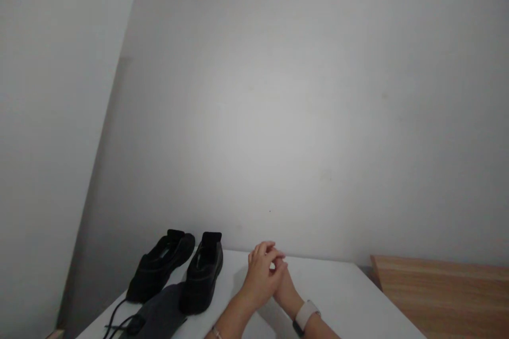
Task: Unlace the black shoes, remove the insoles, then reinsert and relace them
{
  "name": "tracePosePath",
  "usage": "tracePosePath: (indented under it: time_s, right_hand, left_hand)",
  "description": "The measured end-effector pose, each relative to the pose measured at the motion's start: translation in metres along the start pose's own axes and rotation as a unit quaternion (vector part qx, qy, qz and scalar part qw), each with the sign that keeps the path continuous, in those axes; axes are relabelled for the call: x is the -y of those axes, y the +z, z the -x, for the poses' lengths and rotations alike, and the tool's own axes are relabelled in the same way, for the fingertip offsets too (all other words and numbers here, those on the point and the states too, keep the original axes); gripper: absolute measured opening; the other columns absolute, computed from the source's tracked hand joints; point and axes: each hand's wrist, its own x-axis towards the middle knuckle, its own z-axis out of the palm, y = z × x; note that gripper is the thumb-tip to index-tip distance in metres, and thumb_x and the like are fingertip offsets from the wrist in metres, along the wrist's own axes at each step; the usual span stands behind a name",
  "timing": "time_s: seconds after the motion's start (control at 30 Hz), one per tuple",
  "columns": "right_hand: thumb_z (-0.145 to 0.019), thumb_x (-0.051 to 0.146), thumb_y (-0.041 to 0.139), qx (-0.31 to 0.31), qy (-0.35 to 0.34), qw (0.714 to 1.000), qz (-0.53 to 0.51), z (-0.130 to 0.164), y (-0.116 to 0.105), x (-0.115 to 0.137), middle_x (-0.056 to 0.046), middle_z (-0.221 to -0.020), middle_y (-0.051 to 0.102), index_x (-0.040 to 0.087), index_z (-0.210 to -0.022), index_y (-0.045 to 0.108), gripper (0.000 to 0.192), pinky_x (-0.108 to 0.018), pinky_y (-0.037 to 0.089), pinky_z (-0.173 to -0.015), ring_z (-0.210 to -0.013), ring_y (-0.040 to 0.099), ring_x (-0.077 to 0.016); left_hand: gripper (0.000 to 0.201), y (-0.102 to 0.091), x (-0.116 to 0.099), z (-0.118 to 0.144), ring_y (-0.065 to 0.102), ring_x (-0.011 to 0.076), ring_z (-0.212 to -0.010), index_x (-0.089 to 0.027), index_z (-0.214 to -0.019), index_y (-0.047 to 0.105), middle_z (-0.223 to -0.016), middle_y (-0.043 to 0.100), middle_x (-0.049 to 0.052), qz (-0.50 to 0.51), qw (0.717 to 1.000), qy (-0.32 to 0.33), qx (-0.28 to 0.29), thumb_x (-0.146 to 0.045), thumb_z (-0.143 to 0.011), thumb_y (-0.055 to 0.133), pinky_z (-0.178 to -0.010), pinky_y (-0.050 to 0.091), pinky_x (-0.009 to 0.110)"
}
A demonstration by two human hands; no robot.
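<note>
Left hand [259,276] loosely open, bent fingers overlapping the right hand [281,287] over the flat white tabletop [330,286]; right is partly hidden, can't tell how closed. Black low-cut shoe [201,282] sits on the tabletop left of the hands, not touching; matching black shoe [153,278] beside it, dark grey fabric piece [161,311] nearer the camera.

A brightly lit grey wall [298,106] rises behind a white table [338,291] and wood-grained panel [445,296].
</note>
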Motion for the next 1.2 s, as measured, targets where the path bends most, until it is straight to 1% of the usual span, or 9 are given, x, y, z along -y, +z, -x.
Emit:
tracePosePath:
  time_s: [0.07, 0.13, 0.23, 0.33, 0.43, 0.63, 0.8, 0.97, 1.2]
  right_hand:
    - [-0.075, 0.031, 0.059, -0.028, 0.013, 0.999, -0.011, 0.003, -0.014, -0.002, -0.012, -0.109, 0.063, 0.020, -0.109, 0.060, 0.036, -0.043, 0.049, -0.087, -0.099, 0.059, -0.0267]
    - [-0.076, 0.030, 0.058, -0.047, 0.029, 0.998, -0.027, 0.011, -0.021, -0.007, -0.012, -0.120, 0.058, 0.022, -0.120, 0.053, 0.045, -0.042, 0.047, -0.091, -0.104, 0.058, -0.0249]
    - [-0.076, 0.028, 0.057, -0.020, 0.075, 0.993, -0.090, 0.024, -0.024, -0.014, -0.011, -0.128, 0.053, 0.023, -0.128, 0.047, 0.053, -0.040, 0.045, -0.093, -0.110, 0.055, -0.0233]
    - [-0.074, 0.026, 0.061, 0.047, 0.114, 0.980, -0.158, 0.033, -0.023, -0.009, -0.010, -0.129, 0.053, 0.024, -0.127, 0.049, 0.055, -0.040, 0.042, -0.097, -0.116, 0.050, -0.0232]
    - [-0.073, 0.028, 0.065, 0.080, 0.144, 0.967, -0.196, 0.034, -0.024, 0.006, -0.008, -0.126, 0.056, 0.024, -0.122, 0.054, 0.050, -0.039, 0.038, -0.100, -0.117, 0.050, -0.0228]
    - [-0.076, 0.034, 0.062, 0.100, 0.218, 0.939, -0.245, 0.032, -0.028, 0.030, -0.008, -0.112, 0.063, 0.023, -0.112, 0.060, 0.037, -0.036, 0.049, -0.080, -0.100, 0.059, -0.0227]
    - [-0.074, 0.037, 0.064, 0.099, 0.212, 0.946, -0.227, 0.031, -0.026, 0.027, -0.007, -0.100, 0.065, 0.020, -0.105, 0.062, 0.035, -0.034, 0.049, -0.075, -0.089, 0.061, -0.0207]
    - [-0.071, 0.040, 0.066, 0.088, 0.175, 0.965, -0.172, 0.030, -0.025, 0.019, -0.005, -0.085, 0.064, 0.017, -0.092, 0.063, 0.032, -0.028, 0.048, -0.062, -0.073, 0.059, -0.0177]
    - [-0.073, 0.043, 0.063, 0.080, 0.161, 0.978, -0.108, 0.030, -0.029, 0.015, -0.003, -0.070, 0.061, 0.018, -0.086, 0.060, 0.029, -0.028, 0.048, -0.057, -0.068, 0.058, -0.0179]
  left_hand:
    - [0.040, 0.018, 0.011, -0.005, 0.042, 0.0261, -0.121, -0.026, -0.118, 0.058, -0.137, 0.040, 0.010, 0.073, 0.997, -0.033, -0.007, -0.034, -0.078, 0.058, -0.103, 0.031, 0.040]
    - [0.052, 0.033, 0.023, -0.005, 0.044, 0.0250, -0.120, -0.026, -0.128, 0.049, -0.143, 0.033, 0.011, 0.162, 0.985, -0.063, 0.016, -0.039, -0.079, 0.058, -0.102, 0.033, 0.039]
    - [0.055, 0.041, 0.037, 0.004, 0.049, 0.0238, -0.115, -0.026, -0.130, 0.047, -0.134, 0.046, 0.010, 0.254, 0.960, -0.086, 0.078, -0.043, -0.079, 0.059, -0.101, 0.035, 0.039]
    - [0.053, 0.032, 0.041, 0.017, 0.052, 0.0235, -0.112, -0.025, -0.128, 0.050, -0.124, 0.056, 0.008, 0.298, 0.945, -0.101, 0.092, -0.044, -0.079, 0.059, -0.099, 0.039, 0.038]
    - [0.049, 0.022, 0.040, 0.022, 0.055, 0.0230, -0.110, -0.021, -0.124, 0.055, -0.120, 0.061, 0.008, 0.325, 0.937, -0.101, 0.078, -0.042, -0.081, 0.058, -0.098, 0.040, 0.037]
    - [0.040, 0.028, 0.045, 0.020, 0.057, 0.0226, -0.111, -0.016, -0.115, 0.063, -0.118, 0.064, 0.010, 0.303, 0.948, -0.092, 0.012, -0.040, -0.085, 0.052, -0.101, 0.040, 0.037]
    - [0.040, 0.030, 0.048, 0.021, 0.057, 0.0227, -0.111, -0.016, -0.115, 0.063, -0.117, 0.064, 0.011, 0.310, 0.945, -0.099, 0.015, -0.040, -0.085, 0.052, -0.099, 0.042, 0.037]
    - [0.044, 0.031, 0.046, 0.021, 0.062, 0.0228, -0.100, -0.015, -0.118, 0.060, -0.120, 0.063, 0.012, 0.355, 0.924, -0.135, 0.037, -0.040, -0.084, 0.053, -0.083, 0.052, 0.035]
    - [0.043, 0.035, 0.053, 0.022, 0.061, 0.0216, -0.096, -0.015, -0.120, 0.060, -0.104, 0.068, 0.011, 0.348, 0.927, -0.128, 0.052, -0.037, -0.083, 0.054, -0.088, 0.047, 0.035]
